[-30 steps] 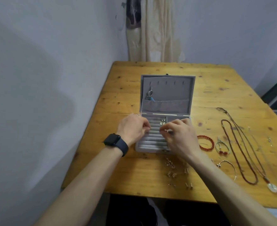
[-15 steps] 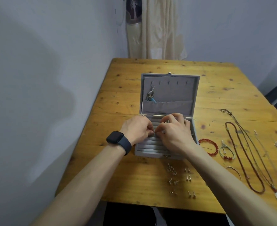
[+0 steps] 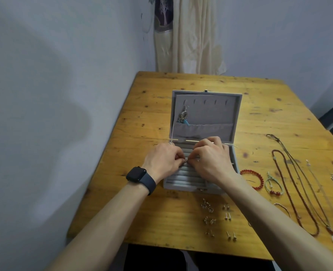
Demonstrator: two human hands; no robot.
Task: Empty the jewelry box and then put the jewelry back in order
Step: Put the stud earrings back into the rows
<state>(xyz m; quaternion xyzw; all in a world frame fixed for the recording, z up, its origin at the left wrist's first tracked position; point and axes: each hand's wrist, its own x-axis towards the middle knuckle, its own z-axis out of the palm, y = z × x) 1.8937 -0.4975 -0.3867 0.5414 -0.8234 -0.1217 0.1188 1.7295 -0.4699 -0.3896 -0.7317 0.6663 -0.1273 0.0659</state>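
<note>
We hold both hands over the ring rolls of the open jewelry box (image 3: 183, 187), which sits left of the middle of the tabletop (image 3: 152, 222), its lid raised toward the far edge. Our left hand (image 3: 162, 163) and right hand (image 3: 212, 161) meet fingertip to fingertip, each with its fingers curled in a pinch on one tiny silver earring (image 3: 186, 161). It is so small that we can only guess it is a stud being pressed into a slot between the rolls. Two hands on one piece makes sense: one steadies while the other guides.

A dangling earring (image 3: 183, 118) hangs from a hook near the lid's left side, its blue tip reaching the pocket below, so it hangs free without tangling. The rest lies outside the box. Pairs of stud earrings (image 3: 218, 218) are set in rows by the near edge, a red bead bracelet (image 3: 257, 178) lies just right of the box, and long necklaces (image 3: 294, 190) are stretched out toward the right edge, each apart so nothing knots. We judge the refilling barely begun
</note>
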